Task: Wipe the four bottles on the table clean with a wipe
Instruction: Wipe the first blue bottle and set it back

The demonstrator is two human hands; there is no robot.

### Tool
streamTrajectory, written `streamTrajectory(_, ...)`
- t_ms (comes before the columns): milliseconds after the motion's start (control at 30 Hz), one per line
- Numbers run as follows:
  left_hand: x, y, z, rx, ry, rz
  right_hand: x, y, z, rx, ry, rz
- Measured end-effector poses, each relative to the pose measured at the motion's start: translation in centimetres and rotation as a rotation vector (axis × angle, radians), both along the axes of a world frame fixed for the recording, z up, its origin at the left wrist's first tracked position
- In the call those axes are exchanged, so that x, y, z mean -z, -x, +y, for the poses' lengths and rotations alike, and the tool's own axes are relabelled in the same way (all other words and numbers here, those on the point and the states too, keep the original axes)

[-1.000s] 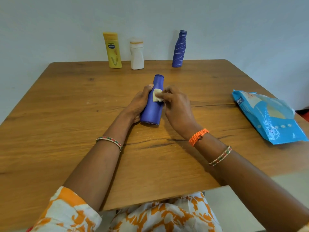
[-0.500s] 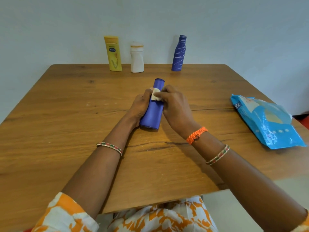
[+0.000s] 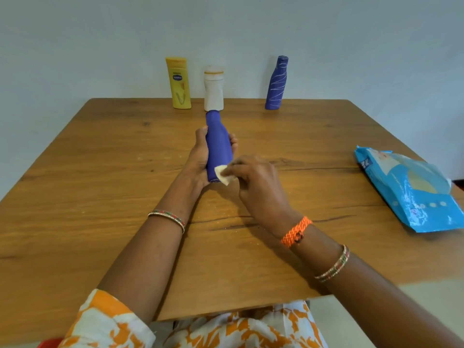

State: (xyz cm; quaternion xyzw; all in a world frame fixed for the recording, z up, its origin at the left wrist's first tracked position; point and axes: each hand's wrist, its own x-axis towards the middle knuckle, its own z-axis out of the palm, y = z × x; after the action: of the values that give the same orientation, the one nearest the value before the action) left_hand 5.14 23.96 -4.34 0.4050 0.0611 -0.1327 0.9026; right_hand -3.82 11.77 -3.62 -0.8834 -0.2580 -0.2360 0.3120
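My left hand grips a plain blue bottle from below, its neck pointing away from me, over the middle of the wooden table. My right hand pinches a small white wipe against the bottle's near end. Three more bottles stand upright along the far edge: a yellow lotion bottle, a white bottle and a blue bottle with white lines.
A light-blue pack of wipes lies flat near the table's right edge. A pale wall stands right behind the far bottles. The near table edge is just above my lap.
The wipe in my right hand has slid from the bottle's upper part down to its near end. My left hand has turned the bottle more upright and raised its neck.
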Motion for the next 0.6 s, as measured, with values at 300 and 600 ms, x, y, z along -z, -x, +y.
streamTrajectory(300, -1.7, -0.8, 0.1, -0.221, 0.123, 0.228, -1.6, -3.6, 0.5, 0.152, -0.196, -0.006)
streamTrajectory(600, -2.9, -0.6, -0.1, -0.328, 0.081, 0.395, 0.0, -3.2, 1.4, -0.011, 0.108, -0.322)
